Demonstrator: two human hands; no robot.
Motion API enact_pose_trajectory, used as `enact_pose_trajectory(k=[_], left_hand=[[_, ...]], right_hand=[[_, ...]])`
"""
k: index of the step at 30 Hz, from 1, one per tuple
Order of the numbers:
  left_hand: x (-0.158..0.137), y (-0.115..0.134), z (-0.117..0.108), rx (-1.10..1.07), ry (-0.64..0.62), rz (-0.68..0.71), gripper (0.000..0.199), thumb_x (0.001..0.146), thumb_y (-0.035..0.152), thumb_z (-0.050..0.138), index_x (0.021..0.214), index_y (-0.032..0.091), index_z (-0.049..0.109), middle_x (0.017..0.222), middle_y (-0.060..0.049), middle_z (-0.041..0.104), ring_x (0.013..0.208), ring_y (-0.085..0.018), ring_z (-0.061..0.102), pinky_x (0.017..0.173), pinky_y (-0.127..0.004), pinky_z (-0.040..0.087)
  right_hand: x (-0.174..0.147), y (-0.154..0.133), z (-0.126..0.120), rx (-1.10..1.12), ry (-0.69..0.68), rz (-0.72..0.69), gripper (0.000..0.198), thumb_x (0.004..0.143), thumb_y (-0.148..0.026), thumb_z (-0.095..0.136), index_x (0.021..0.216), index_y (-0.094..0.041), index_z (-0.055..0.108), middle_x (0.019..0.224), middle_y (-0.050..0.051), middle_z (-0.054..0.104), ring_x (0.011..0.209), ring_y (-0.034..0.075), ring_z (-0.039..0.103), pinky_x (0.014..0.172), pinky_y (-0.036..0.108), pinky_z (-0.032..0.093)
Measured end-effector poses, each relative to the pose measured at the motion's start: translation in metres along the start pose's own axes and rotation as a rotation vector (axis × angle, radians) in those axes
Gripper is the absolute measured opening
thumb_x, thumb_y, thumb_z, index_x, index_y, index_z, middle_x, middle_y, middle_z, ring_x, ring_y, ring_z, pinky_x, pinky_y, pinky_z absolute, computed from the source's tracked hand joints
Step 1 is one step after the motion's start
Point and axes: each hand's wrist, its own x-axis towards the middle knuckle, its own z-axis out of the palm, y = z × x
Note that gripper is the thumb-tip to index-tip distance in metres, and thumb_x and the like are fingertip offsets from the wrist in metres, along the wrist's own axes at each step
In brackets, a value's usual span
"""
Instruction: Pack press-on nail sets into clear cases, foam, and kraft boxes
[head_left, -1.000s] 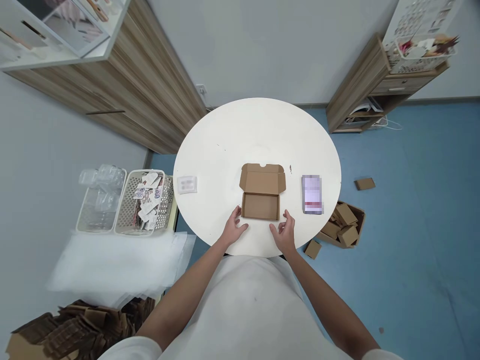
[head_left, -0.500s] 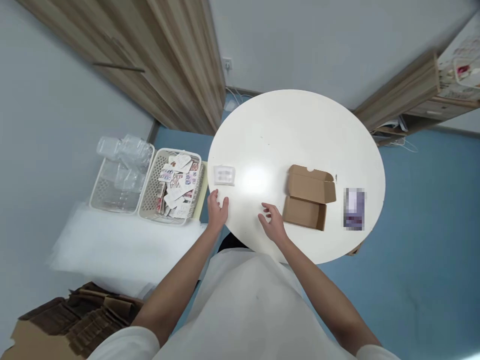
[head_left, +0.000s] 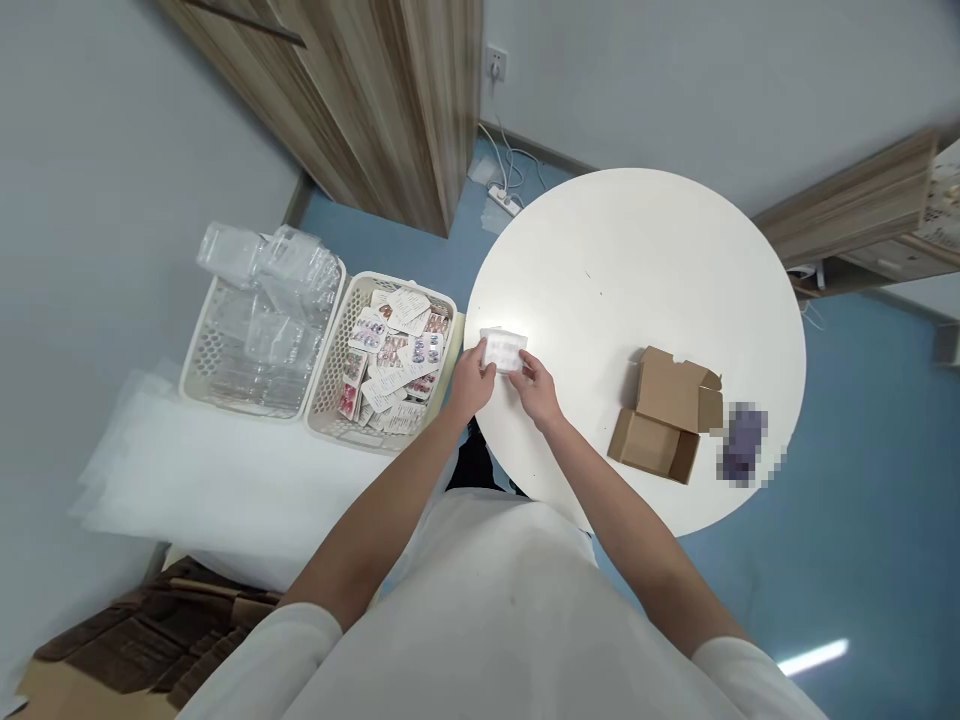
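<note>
Head view finds left hand (head_left: 471, 386) and right hand (head_left: 537, 391), grip narrow, holding a white packet (head_left: 505, 350), contents indistinct, near the edge of the counter (head_left: 637, 270).

You can read no words, numbers or brands. The white cards (head_left: 390, 382) in the perforated basket (head_left: 358, 434) on your left carry rows of print too small to make out; the white packet (head_left: 504, 351) you hold shows only faint, illegible marks.

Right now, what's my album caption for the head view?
Left hand and right hand hold a white rectangular packet at a round white table.
</note>
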Motion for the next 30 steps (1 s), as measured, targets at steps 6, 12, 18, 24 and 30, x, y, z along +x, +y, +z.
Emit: enact_pose_trajectory(k=[6,12,18,24,30], left_hand=[[-0.004,-0.010,0.007,-0.112,-0.014,-0.029,0.044,0.077,0.021,0.049,0.121,0.020,0.047,0.106,-0.007,0.057,0.081,-0.014,0.056,0.076,-0.030,0.047],[-0.027,0.003,0.020,-0.156,-0.014,-0.036,0.044,0.074,0.018,0.053,0.117,0.021,0.050,0.104,-0.007,0.058,0.083,-0.015,0.056,0.075,-0.031,0.049],[-0.060,0.038,0.042,-0.184,0.016,0.019,0.043,0.075,0.019,0.053,0.119,0.020,0.049,0.109,-0.008,0.056,0.087,-0.014,0.055,0.076,-0.030,0.051],[-0.094,0.085,0.098,-0.223,0.000,0.136,0.042,0.075,0.022,0.053,0.118,0.020,0.050,0.114,-0.008,0.053,0.087,-0.014,0.054,0.076,-0.030,0.051],[-0.122,0.112,0.171,-0.241,-0.094,0.186,0.044,0.074,0.020,0.054,0.118,0.020,0.049,0.113,-0.008,0.053,0.086,-0.013,0.054,0.075,-0.030,0.051]], right_hand=[[-0.010,0.012,-0.006,0.040,0.054,0.036,0.047,0.069,-0.031,0.057,0.114,-0.022,0.051,0.117,0.006,0.054,0.097,0.017,0.053,0.085,0.033,0.044],[-0.028,0.025,-0.024,0.048,0.104,0.021,0.043,0.069,-0.030,0.057,0.110,-0.021,0.054,0.115,0.006,0.055,0.095,0.017,0.055,0.083,0.034,0.046],[-0.058,0.028,-0.062,0.114,0.127,-0.058,0.042,0.070,-0.031,0.055,0.110,-0.020,0.054,0.111,0.007,0.057,0.096,0.019,0.055,0.078,0.033,0.048],[-0.093,0.042,-0.134,0.174,0.193,-0.164,0.042,0.070,-0.032,0.055,0.110,-0.019,0.054,0.115,0.009,0.056,0.099,0.019,0.054,0.081,0.035,0.047],[-0.119,0.077,-0.212,0.284,0.194,-0.198,0.044,0.067,-0.027,0.059,0.110,-0.017,0.053,0.112,0.010,0.058,0.100,0.020,0.056,0.085,0.037,0.047]])
